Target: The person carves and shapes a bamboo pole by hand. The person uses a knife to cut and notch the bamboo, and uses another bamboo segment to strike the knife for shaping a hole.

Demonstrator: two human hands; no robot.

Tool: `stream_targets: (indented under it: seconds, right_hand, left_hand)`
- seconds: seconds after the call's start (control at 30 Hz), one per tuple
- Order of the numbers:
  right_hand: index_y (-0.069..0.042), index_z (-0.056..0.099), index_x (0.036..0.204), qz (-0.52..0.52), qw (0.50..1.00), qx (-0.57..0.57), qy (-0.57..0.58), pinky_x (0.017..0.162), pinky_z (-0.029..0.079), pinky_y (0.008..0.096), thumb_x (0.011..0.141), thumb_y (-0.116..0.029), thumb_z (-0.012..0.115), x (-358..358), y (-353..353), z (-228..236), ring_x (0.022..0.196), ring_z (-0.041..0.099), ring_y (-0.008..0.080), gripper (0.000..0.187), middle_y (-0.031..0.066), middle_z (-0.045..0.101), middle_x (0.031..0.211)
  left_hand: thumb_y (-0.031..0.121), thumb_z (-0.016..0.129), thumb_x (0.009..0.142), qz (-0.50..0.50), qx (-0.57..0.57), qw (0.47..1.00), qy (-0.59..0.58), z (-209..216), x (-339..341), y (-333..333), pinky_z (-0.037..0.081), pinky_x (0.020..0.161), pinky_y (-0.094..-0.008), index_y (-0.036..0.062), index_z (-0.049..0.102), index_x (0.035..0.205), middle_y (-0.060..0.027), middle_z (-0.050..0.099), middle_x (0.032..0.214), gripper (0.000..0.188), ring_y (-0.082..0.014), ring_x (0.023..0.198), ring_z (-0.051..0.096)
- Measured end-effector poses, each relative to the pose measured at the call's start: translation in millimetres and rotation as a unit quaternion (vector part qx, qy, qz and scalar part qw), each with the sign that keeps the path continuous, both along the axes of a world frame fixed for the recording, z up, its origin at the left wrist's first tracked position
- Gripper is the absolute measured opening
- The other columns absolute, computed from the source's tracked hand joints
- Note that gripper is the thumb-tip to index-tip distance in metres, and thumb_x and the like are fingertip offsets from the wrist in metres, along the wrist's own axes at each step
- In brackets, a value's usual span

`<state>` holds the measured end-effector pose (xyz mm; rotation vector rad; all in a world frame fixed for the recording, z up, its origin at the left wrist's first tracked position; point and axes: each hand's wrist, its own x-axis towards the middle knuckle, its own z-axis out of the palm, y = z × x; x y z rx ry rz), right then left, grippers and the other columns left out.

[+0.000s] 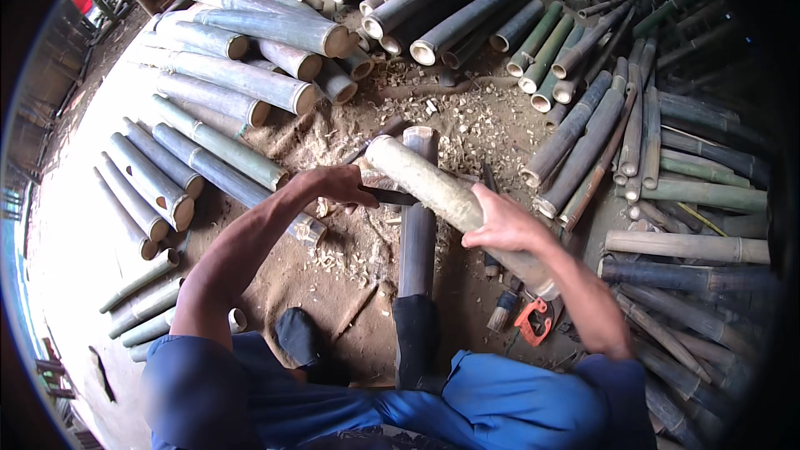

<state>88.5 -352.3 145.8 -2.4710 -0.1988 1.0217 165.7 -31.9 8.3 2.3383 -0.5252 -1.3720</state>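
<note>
My left fingers (353, 192) close round a dark knife (393, 197); my right fingers (492, 206) grip a pale bamboo tube (423, 178). Likely I'm scraping it, which calls for steadiness.

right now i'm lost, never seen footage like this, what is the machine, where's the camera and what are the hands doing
There is no machine here, just a person's bare hands. The single picture comes from a wide camera on their head, looking down, which is why straight edges bend. The left hand holds a dark, blade-like tool. The right hand grips a pale bamboo length, slanting across a darker bamboo piece; whether they touch is unclear. Pale shavings litter the earthen ground, an orange handle lies to the right, and many cut bamboo poles lie around.
</note>
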Motion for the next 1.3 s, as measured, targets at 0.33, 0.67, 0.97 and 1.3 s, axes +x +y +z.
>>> stream_targets:
  seconds: [0.33, 0.67, 0.97, 1.3]
  right_hand:
    - [0.006, 0.046, 0.131, -0.172, 0.924, 0.238, -0.246, 0.088, 0.055, 0.0446, 0.077, -0.029, 0.081, -21, -10, -25, 0.100, 0.067, 0.0312, 0.074, 0.0227, 0.065, 0.115]
    - [0.008, 0.039, 0.148, -0.196, 0.919, 0.342, -0.012, 0.095, 0.056, 0.0390, 0.074, -0.025, 0.087, -9, -35, 25, 0.095, 0.071, 0.0313, 0.094, 0.0239, 0.063, 0.122]
    - [-0.001, 0.051, 0.130, -0.440, 0.818, 0.369, 0.043, 0.064, 0.062, 0.0391, 0.084, -0.027, 0.075, -49, -73, -1, 0.070, 0.071, 0.0243, 0.058, 0.0132, 0.068, 0.088]
    - [-0.004, 0.050, 0.129, -0.523, 0.782, 0.330, 0.081, 0.066, 0.062, 0.0427, 0.084, -0.020, 0.074, -95, -100, -25, 0.073, 0.070, 0.0268, 0.053, 0.0155, 0.067, 0.095]
  left_hand:
    - [0.050, 0.090, 0.077, 0.003, -0.037, 0.998, 0.060, -3, 9, 3, 0.049, 0.052, -0.0302, 0.0051, 0.080, 0.088, -0.0027, 0.070, 0.069, 0.048, -0.0137, 0.059, 0.064]
    - [0.041, 0.085, 0.085, -0.028, 0.027, 0.999, -0.012, 6, 1, -7, 0.050, 0.055, -0.0321, 0.0084, 0.081, 0.098, -0.0021, 0.071, 0.073, 0.035, -0.0141, 0.061, 0.063]
    - [0.036, 0.079, 0.091, -0.118, 0.073, 0.936, -0.325, 27, -2, -7, 0.042, 0.045, -0.0359, 0.0133, 0.076, 0.090, 0.0022, 0.056, 0.060, 0.023, -0.0138, 0.050, 0.049]
    - [0.024, 0.053, 0.107, -0.064, 0.007, 0.884, -0.463, 19, -63, 4, 0.052, 0.052, -0.0410, 0.0093, 0.060, 0.098, -0.0082, 0.064, 0.077, 0.018, -0.0205, 0.063, 0.064]
